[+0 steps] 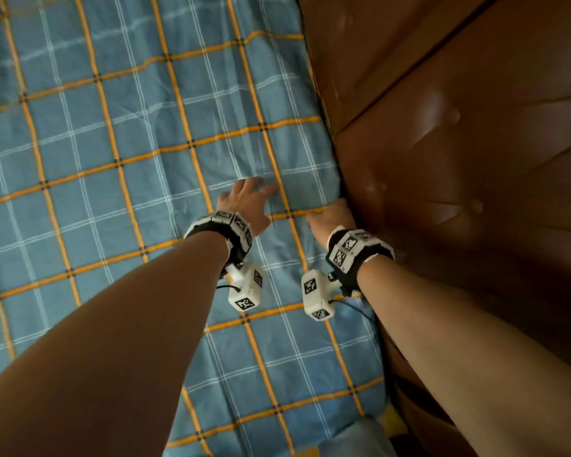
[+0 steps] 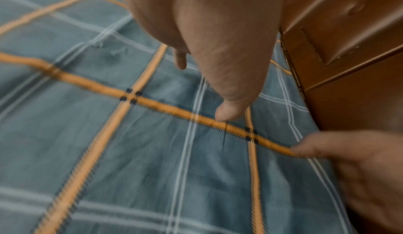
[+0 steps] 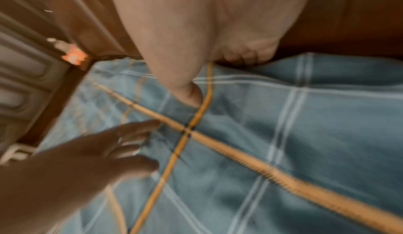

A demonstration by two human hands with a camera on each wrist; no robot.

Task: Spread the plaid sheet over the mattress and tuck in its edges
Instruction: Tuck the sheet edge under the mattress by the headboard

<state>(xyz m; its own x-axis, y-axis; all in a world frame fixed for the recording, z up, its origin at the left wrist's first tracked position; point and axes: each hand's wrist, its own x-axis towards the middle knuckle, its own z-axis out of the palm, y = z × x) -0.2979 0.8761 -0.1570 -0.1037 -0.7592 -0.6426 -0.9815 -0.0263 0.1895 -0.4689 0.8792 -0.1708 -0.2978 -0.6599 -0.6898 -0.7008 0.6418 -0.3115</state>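
1. Blue cotton with orange and white lines: the plaid sheet point(image 1: 119, 166) lies spread flat over the bed, its edge running right up against the brown padded headboard point(image 1: 459, 153).
2. Left hand point(image 1: 248, 202) rests palm-down on the sheet, near the headboard, fingers point(image 2: 226, 111) straight and spread, tips touching the cloth.
3. Right hand point(image 1: 333, 216) is hard against the headboard, at the seam where the sheet meets it.
4. Its fingers point(image 3: 244, 54) curl down into that gap, and the orange line of the cloth runs in under them; whether they actually pinch fabric, I can't tell.
5. Its thumb point(image 3: 187, 96) presses on the sheet just beside the headboard.
6. Both wrists carry black bands with white marker cubes point(image 1: 246, 288).
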